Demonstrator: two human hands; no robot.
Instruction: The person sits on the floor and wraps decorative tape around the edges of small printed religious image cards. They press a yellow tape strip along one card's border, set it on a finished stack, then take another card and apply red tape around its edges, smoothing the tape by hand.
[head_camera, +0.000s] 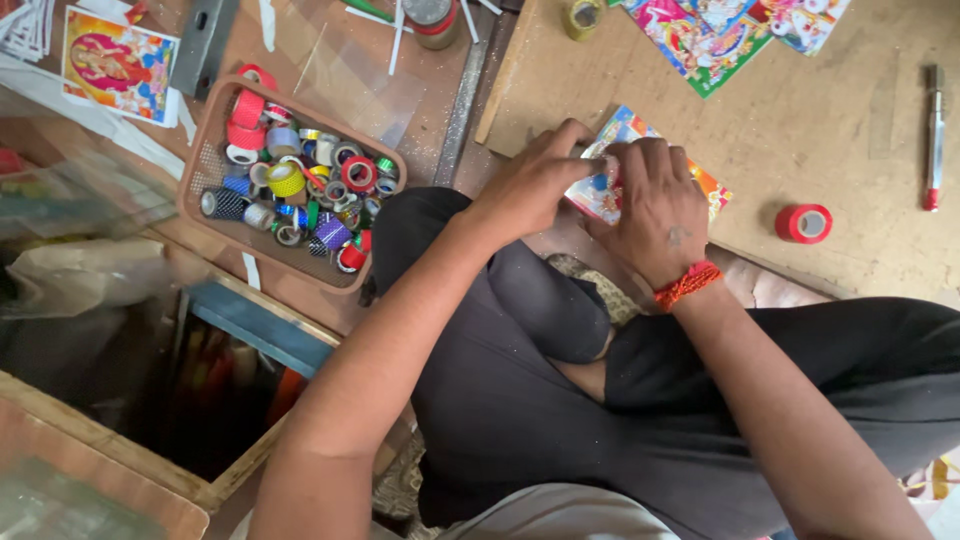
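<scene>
Fingers of both hands (600, 195) pinch colourful picture card (640, 165) on wooden board (800, 130).

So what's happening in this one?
A person sits cross-legged at a low wooden board. Both hands are on a small colourful printed picture at the board's edge: the left hand pinches its near side, the right hand presses on top. A red tape roll lies to the right, and a basket of assorted tape rolls sits to the left.
</scene>
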